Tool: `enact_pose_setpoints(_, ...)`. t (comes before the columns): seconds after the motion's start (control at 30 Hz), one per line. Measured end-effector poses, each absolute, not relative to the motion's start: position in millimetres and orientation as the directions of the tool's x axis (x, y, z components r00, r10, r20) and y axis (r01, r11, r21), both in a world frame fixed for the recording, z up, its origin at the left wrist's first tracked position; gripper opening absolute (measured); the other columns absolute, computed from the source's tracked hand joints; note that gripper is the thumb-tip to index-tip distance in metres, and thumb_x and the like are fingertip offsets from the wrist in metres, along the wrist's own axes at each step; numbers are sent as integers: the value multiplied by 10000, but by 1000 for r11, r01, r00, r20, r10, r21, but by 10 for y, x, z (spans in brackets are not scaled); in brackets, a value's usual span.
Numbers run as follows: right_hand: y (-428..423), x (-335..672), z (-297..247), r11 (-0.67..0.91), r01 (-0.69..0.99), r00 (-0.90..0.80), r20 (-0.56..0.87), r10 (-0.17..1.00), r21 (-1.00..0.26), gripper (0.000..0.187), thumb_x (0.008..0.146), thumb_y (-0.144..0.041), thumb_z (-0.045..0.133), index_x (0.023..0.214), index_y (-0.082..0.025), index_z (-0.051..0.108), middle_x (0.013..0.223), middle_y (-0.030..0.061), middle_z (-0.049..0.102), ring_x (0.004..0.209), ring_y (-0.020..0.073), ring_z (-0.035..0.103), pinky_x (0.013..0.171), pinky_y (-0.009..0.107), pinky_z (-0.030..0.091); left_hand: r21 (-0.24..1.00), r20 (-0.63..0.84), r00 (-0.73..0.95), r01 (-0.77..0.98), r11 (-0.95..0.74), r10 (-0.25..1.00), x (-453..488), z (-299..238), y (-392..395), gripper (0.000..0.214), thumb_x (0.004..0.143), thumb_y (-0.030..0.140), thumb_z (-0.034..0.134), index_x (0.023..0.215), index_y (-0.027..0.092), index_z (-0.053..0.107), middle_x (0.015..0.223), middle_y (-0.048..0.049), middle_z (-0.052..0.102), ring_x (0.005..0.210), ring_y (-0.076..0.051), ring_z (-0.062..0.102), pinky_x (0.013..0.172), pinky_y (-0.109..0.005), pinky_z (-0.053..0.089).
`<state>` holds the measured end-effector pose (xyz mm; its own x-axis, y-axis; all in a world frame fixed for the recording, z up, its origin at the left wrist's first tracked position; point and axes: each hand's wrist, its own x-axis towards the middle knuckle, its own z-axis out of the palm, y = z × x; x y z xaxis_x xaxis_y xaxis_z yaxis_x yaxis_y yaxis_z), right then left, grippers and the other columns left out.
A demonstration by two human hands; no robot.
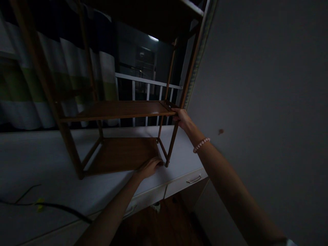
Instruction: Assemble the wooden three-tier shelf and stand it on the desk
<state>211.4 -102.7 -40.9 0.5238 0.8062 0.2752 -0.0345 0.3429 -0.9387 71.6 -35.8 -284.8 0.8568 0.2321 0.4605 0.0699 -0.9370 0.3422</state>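
Observation:
A brown wooden shelf rack stands on a white countertop, its upper part running out of view. The middle shelf board (pixel 125 108) lies between the posts, and my right hand (pixel 182 117) grips its right end beside the front right post (pixel 172 145). Below, the bottom shelf board (pixel 125 153) rests low over the countertop. My left hand (pixel 150 168) is closed at that board's front right corner, fingers curled over the edge; the fingertips are partly hidden. The bottom board's right end lies apart from the right side rail (pixel 163 150). A beaded bracelet (pixel 201 145) circles my right wrist.
The white countertop (pixel 184 157) has drawers with handles (pixel 194 179) under its front edge. A plain wall (pixel 256 85) rises close on the right. Behind the rack are a striped curtain (pixel 107 71) and a window with white bars (pixel 148 92). A dark cable (pixel 58 206) lies front left.

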Motion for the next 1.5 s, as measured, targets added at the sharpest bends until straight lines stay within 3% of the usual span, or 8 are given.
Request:
enact_pose_setpoints(0.13, -1017, 2107, -402, 345, -31, 548, 273, 791, -938, 209, 747, -79, 455, 570, -161, 381, 352, -66, 369, 317, 27, 187, 338, 162, 132, 359, 465, 857, 46, -932, 221, 742, -2943, -349, 248, 799, 129, 468, 1020, 147, 579, 1085, -89, 576, 1041, -171, 517, 944, -326, 415)
enact_pose_setpoints(0.77, -1015, 2109, -395, 330, 5, 520, 285, 805, -944, 192, 758, -98, 460, 590, -163, 393, 387, -47, 427, 328, 31, 193, 347, 174, 130, 345, 484, 858, -6, -939, 172, 833, -2861, -301, 297, 799, 100, 436, 1078, 134, 531, 1023, -101, 556, 1002, -175, 508, 915, -332, 425)
enact_pose_setpoints(1.2, -991, 2138, -408, 352, 10, 513, 307, 801, -936, 192, 764, -85, 446, 592, -156, 397, 397, -57, 409, 333, 24, 219, 348, 165, 128, 315, 444, 882, 11, -949, 157, 909, -2704, -386, 249, 772, 69, 416, 920, 139, 604, 955, -96, 562, 964, -186, 500, 891, -330, 423)
enact_pose_setpoints(1.5, -1049, 2101, -385, 346, 11, 539, 297, 788, -938, 225, 759, -82, 450, 560, -161, 380, 375, -73, 331, 344, 33, 196, 365, 178, 138, 278, 422, 891, 51, -959, 169, 956, -2731, -357, 128, 783, 154, 455, 833, 128, 569, 902, -91, 529, 899, -197, 487, 853, -354, 425)
